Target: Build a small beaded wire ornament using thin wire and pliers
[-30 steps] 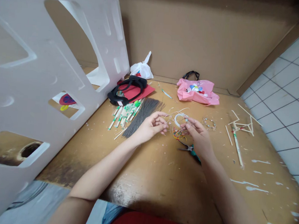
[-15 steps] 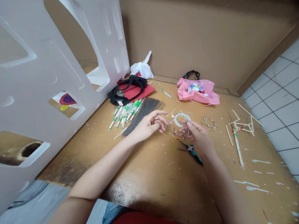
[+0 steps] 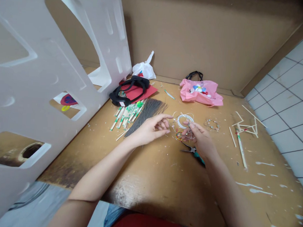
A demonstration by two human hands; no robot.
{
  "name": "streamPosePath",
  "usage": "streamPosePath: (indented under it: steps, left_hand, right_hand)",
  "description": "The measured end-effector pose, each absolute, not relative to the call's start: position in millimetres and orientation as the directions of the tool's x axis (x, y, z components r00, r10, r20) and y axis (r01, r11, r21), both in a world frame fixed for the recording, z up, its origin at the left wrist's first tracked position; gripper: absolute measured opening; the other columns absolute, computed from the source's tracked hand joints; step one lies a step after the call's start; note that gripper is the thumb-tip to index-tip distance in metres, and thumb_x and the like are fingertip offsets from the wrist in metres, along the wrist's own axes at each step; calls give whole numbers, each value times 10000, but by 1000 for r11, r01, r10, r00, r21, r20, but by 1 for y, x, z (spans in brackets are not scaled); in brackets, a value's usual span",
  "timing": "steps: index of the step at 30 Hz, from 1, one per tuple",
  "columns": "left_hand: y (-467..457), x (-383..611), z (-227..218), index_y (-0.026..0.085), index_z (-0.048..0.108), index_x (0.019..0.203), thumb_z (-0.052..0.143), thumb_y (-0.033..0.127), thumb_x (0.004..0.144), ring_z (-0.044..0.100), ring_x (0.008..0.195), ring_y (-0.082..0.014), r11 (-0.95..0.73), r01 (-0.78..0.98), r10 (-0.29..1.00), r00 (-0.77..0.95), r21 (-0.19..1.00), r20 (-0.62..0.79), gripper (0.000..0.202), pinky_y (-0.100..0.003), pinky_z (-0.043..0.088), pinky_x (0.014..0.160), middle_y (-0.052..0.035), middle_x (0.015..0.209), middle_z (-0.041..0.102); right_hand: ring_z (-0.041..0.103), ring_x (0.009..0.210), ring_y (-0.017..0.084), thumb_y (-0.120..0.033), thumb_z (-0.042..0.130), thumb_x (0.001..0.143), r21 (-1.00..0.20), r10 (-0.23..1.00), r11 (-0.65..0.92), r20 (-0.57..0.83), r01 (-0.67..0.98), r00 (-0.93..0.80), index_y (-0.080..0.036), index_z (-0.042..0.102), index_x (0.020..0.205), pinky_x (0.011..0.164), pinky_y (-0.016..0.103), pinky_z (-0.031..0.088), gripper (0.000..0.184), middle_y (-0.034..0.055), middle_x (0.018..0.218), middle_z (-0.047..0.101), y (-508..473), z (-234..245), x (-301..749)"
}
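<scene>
My right hand (image 3: 203, 138) pinches a thin, looped wire (image 3: 191, 134) between thumb and fingers; small beads seem to sit on it. Facing it, my left hand (image 3: 155, 127) has its fingers curved and the thumb apart, with nothing visible in its grasp. Its fingertips are close to the wire's left side. Beyond the hands lies a white ring-shaped coil (image 3: 184, 122), and a small yellow and red loop (image 3: 178, 135) is under the wire. Pliers with green handles (image 3: 197, 157) lie below my right hand, partly hidden. A beaded wire ring (image 3: 213, 125) rests to the right.
Left of my hands are a bundle of thin grey rods (image 3: 147, 115), wrapped chopsticks (image 3: 126, 118) and a black strap (image 3: 116, 97) on red paper. A pink bag (image 3: 212, 90) and a white bag (image 3: 146, 71) stand behind. A stick frame (image 3: 247, 130) lies right; a white plastic panel (image 3: 66, 69) rises left.
My left thumb and fingers have spread slightly further apart, and the hand has shifted a little right. My right hand keeps its pinch on the wire nearly in place.
</scene>
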State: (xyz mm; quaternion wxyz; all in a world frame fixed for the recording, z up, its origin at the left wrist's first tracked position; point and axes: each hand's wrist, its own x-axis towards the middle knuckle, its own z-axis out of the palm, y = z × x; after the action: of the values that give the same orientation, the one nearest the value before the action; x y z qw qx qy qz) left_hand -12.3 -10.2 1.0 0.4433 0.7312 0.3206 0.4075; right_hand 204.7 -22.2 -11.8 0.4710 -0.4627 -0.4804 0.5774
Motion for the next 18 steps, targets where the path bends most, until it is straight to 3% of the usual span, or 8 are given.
streamPosePath:
  steps: [5, 14, 16, 18]
  left_hand:
    - [-9, -14, 0, 199, 532, 1168, 586, 218, 810, 559, 759, -114, -485, 198, 811, 465, 852, 354, 362, -241, 468, 685, -27, 844, 574]
    - [-7, -10, -3, 194, 448, 1220, 595, 227, 808, 577, 782, -118, -404, 93, 838, 436, 910, 328, 438, -236, 477, 669, -67, 960, 584]
    - [-8, -8, -3, 189, 493, 1154, 614, 237, 795, 566, 825, -123, -491, 172, 855, 285, 854, 434, 381, -234, 482, 674, -74, 1007, 559]
    - [-13, -5, -2, 178, 553, 1036, 600, 237, 806, 550, 809, -116, -613, 328, 784, 143, 719, 604, 242, -232, 477, 671, -60, 973, 554]
  right_hand:
    - [603, 648, 158, -488, 559, 796, -991, 988, -78, -62, -111, -140, -238, 638, 974, 582, 284, 467, 316, -3, 686, 643, -22, -13, 205]
    - [583, 623, 131, -459, 535, 829, -993, 988, -21, -4, -112, -151, -262, 637, 984, 573, 265, 464, 270, -6, 742, 647, -21, -14, 207]
    - [588, 648, 135, -454, 532, 832, -997, 990, 4, 15, -79, -140, -256, 640, 985, 591, 268, 473, 273, 1, 758, 651, -22, -15, 206]
    - [595, 685, 145, -455, 526, 833, -999, 991, 16, 22, -43, -129, -252, 644, 989, 607, 273, 481, 282, 3, 765, 653, -23, -15, 204]
